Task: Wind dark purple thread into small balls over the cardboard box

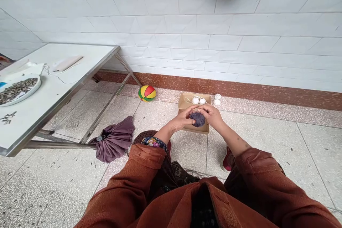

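Observation:
A dark grey-purple ball of yarn (198, 119) is held up between both hands, above an open cardboard box on the floor. My left hand (183, 119) wraps round its left side, thumb in front and fingers over the top. At the upper right of the ball, my right hand (211, 114) has its thumb and fingertips pinched against the yarn; whether a loose strand is between them I cannot make out. The cardboard box (184, 104) is partly hidden behind my hands. White yarn balls (199, 100) lie at its far end, with a loose white strand beside them.
Two more white balls (217, 99) sit on the floor right of the box. A striped ball (147, 93) rests near the wall. A folded purple umbrella (114, 140) leans by the table (88, 67), which carries a plate of seeds (37, 84). My shoes flank the box.

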A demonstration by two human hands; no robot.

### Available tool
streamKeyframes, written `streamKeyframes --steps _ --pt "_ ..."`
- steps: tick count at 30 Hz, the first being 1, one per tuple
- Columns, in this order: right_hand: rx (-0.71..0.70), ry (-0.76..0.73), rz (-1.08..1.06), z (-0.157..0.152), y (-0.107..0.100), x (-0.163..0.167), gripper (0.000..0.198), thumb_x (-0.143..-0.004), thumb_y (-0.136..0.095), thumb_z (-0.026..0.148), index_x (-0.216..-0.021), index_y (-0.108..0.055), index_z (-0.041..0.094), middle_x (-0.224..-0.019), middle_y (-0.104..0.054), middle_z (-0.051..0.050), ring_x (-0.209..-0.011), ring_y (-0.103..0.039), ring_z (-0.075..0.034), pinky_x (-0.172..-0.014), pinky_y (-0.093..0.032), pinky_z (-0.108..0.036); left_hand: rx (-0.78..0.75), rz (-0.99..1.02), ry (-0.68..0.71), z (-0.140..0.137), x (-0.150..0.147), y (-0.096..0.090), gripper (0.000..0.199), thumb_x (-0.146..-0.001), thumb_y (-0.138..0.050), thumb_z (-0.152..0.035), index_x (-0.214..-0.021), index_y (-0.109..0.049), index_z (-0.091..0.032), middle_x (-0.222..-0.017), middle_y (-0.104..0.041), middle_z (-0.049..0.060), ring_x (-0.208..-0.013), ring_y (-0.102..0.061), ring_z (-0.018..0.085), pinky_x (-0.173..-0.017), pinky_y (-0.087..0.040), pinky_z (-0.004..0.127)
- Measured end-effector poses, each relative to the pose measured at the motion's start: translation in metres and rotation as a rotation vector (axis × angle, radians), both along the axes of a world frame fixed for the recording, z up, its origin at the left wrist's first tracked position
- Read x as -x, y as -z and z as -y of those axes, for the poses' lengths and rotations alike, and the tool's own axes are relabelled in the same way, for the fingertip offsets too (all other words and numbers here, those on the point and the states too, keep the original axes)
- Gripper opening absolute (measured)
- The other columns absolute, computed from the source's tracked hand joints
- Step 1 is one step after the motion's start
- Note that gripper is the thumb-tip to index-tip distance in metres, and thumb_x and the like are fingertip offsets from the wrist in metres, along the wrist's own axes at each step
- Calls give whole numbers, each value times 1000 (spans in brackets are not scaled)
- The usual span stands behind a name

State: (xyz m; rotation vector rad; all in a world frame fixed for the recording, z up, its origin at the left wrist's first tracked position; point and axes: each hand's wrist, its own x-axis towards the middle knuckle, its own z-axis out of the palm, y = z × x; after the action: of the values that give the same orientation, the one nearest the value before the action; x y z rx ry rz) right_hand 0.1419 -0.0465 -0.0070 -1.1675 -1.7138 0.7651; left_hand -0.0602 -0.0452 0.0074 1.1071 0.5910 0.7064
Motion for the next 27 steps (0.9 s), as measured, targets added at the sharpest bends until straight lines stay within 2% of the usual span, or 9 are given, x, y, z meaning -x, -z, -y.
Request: streamKeyframes --steps 3,6,10,13,16,20,24,27 --pt "135 -3 -8 -2 11 3 22 -95 -55 32 -80 -68 23 -78 -70 -2 -76 -63 -20 -74 -50 -33 65 94 17 1 2 -4 74 -70 -82 -27 -140 -59 -27 -135 -62 11 -118 -61 25 -97 -48 36" --pt "199 -34 59 4 19 9 18 -93 -55 28 -81 -68 22 -78 -70 -2 -75 -63 -20 -70 -48 -31 112 104 -85 -2 4 -3 62 -72 -82 -29 -130 -65 -21 -127 -66 13 -107 -64 24 -88 -51 34" --pt "129 -199 139 18 15 17 18 -94 -57 30 -84 -69 22 -84 -71 -3 -77 -63 -19 -74 -47 -31 125 34 -346 -9 3 4 49 -68 -82 -29 -112 -67 -16 -112 -69 10 -97 -64 20 -85 -51 32" --pt "62 -335 130 27 1 17 19 -97 -58 33 -87 -70 22 -83 -70 -2 -74 -62 -17 -72 -47 -30 87 -90 -431 -11 1 6 49 -66 -80 -28 -111 -66 -15 -106 -69 7 -95 -62 18 -86 -49 32" --pt "17 -343 76 29 -16 9 18 -97 -61 35 -91 -72 23 -82 -70 -2 -72 -61 -16 -69 -46 -29 16 -193 -388 -9 2 5 50 -65 -79 -25 -112 -67 -15 -106 -68 7 -97 -61 18 -90 -48 33" --pt "-50 -208 -13 23 -30 -1 18 -95 -63 37 -89 -73 24 -82 -70 -3 -77 -62 -18 -74 -48 -32 -35 -202 -267 -4 3 3 59 -66 -80 -23 -124 -65 -19 -111 -67 7 -101 -61 19 -95 -46 35" --pt "-27 -38 -22 11 -23 -4 19 -93 -63 37 -82 -71 24 -81 -68 -3 -78 -61 -20 -75 -48 -34 -52 -150 -45 1 5 0 79 -68 -82 -21 -143 -55 -26 -114 -67 7 -104 -62 21 -93 -47 36" --pt "75 20 -9 5 -7 -2 21 -92 -61 38 -79 -68 23 -77 -65 -3 -73 -58 -20 -70 -46 -32 -1 -29 40 4 6 -3 79 -72 -82 -25 -145 -53 -29 -119 -67 8 -105 -64 21 -92 -49 35"
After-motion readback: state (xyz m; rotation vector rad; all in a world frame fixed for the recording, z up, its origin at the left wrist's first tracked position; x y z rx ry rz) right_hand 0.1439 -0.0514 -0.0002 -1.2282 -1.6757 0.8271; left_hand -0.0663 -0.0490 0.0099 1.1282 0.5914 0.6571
